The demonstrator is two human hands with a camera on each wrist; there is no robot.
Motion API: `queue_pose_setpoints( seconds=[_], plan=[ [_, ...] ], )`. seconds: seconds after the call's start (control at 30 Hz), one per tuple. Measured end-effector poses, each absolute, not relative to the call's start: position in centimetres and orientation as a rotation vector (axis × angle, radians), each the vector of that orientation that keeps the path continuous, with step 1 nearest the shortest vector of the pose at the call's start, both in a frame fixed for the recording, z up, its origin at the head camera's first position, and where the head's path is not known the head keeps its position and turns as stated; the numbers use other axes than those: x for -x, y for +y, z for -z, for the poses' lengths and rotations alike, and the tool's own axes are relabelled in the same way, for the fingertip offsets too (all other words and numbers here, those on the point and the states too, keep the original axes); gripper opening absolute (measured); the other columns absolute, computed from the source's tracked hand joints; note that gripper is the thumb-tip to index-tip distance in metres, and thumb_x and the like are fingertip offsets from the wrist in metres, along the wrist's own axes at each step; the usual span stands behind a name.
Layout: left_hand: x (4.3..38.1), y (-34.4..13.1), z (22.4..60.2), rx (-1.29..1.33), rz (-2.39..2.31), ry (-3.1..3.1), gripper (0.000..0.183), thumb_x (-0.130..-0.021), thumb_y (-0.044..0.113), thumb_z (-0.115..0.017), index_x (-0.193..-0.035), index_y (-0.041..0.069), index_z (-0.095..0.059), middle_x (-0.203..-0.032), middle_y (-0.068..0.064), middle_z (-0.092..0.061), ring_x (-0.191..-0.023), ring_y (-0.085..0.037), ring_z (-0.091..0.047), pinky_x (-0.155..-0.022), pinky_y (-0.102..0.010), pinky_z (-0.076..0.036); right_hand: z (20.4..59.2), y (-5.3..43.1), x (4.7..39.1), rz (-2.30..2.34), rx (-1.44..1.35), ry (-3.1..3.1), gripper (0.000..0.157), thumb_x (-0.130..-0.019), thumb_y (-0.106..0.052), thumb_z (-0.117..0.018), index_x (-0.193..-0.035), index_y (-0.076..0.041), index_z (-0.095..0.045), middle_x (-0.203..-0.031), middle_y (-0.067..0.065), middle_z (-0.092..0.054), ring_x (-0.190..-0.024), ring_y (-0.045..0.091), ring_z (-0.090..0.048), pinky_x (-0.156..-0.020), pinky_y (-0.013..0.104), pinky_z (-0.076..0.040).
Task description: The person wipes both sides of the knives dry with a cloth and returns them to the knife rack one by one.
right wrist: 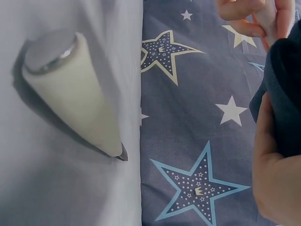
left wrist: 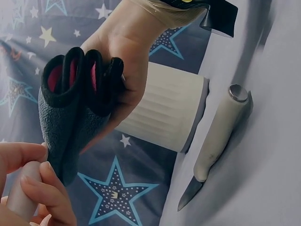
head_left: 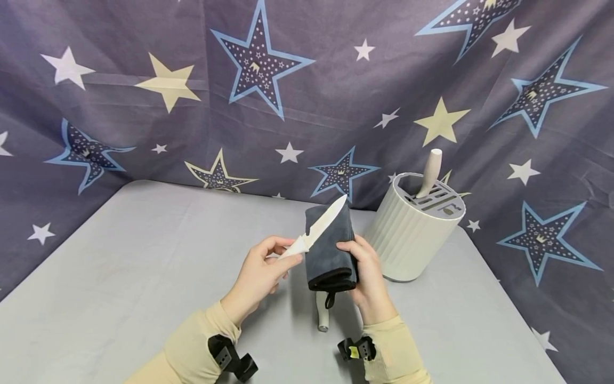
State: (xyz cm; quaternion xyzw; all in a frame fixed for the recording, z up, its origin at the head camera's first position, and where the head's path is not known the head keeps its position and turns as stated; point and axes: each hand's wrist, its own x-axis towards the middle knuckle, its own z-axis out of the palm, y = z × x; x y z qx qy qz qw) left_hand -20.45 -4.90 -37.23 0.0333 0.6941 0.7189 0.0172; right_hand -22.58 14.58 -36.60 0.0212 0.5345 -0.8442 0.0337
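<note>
My left hand [head_left: 261,269] pinches a small knife [head_left: 322,221] by its white handle, its pale blade pointing up and to the right. Behind the blade, my right hand [head_left: 370,272] grips a folded dark grey cloth [head_left: 331,250] with black edging and a hanging loop. The blade overlaps the cloth in the head view. Below the cloth a second knife [left wrist: 218,132] lies on the table, its light handle [right wrist: 75,89] toward me and its blade mostly hidden in the head view. In the left wrist view, the cloth's folds [left wrist: 66,113] show pink inside.
A ribbed cream knife block [head_left: 408,229] stands at the back right of the grey table [head_left: 144,250]. One light-handled knife [head_left: 430,173] is upright in its slotted top. A dark star-patterned curtain [head_left: 312,106] hangs behind the table and along its sides.
</note>
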Motion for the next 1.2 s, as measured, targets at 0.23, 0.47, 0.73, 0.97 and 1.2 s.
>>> queue_pose_setpoints(
  seconds=[0.23,0.47,0.73,0.97,1.2],
  plan=[
    [20.4,-5.0,37.3,-0.113,-2.239,2.155,0.031,-0.086,0.009,-0.073,-0.116,0.004,-0.065,-0.091,-0.002,-0.057,-0.055,-0.008,-0.053,-0.04,-0.02,-0.032,36.6,14.6,22.4,2.551,-0.012,1.668,0.023,-0.089,-0.005,-0.053,-0.111,-0.007,-0.058,-0.088,0.001,-0.066,-0.071,0.011,-0.067,-0.065,0.025,-0.056],
    [20.5,-5.0,37.5,-0.13,-2.228,2.149,0.034,-0.087,0.012,-0.073,-0.118,0.002,-0.065,-0.097,-0.008,-0.064,-0.063,-0.014,-0.063,-0.041,-0.022,-0.043,36.5,14.5,22.3,2.551,0.008,1.688,0.029,-0.089,-0.005,-0.054,-0.118,-0.006,-0.056,-0.089,0.001,-0.066,-0.071,0.011,-0.067,-0.065,0.025,-0.056],
    [20.5,-4.9,37.6,-0.103,-2.282,2.045,0.038,-0.088,0.012,-0.072,-0.123,-0.001,-0.065,-0.105,-0.013,-0.064,-0.074,-0.015,-0.065,-0.053,-0.033,-0.058,36.2,14.1,22.0,2.589,-0.004,1.732,0.029,-0.09,-0.005,-0.056,-0.119,-0.008,-0.057,-0.09,0.001,-0.066,-0.071,0.011,-0.068,-0.064,0.025,-0.057],
    [20.5,-4.8,37.9,-0.089,-2.304,2.021,0.037,-0.09,0.009,-0.07,-0.125,-0.001,-0.065,-0.102,-0.012,-0.061,-0.079,-0.015,-0.061,-0.059,-0.039,-0.061,36.2,13.8,21.9,2.59,-0.031,1.777,0.03,-0.091,-0.005,-0.057,-0.121,-0.008,-0.056,-0.095,0.003,-0.063,-0.074,0.012,-0.067,-0.065,0.026,-0.057],
    [20.5,-4.8,37.9,-0.116,-2.263,2.062,0.038,-0.09,0.011,-0.071,-0.124,-0.005,-0.064,-0.095,-0.012,-0.065,-0.064,-0.016,-0.063,-0.06,-0.042,-0.06,36.1,13.7,21.5,2.553,-0.027,1.875,0.03,-0.091,-0.008,-0.06,-0.121,-0.007,-0.057,-0.096,0.004,-0.062,-0.071,0.015,-0.067,-0.064,0.028,-0.058]
  ],
)
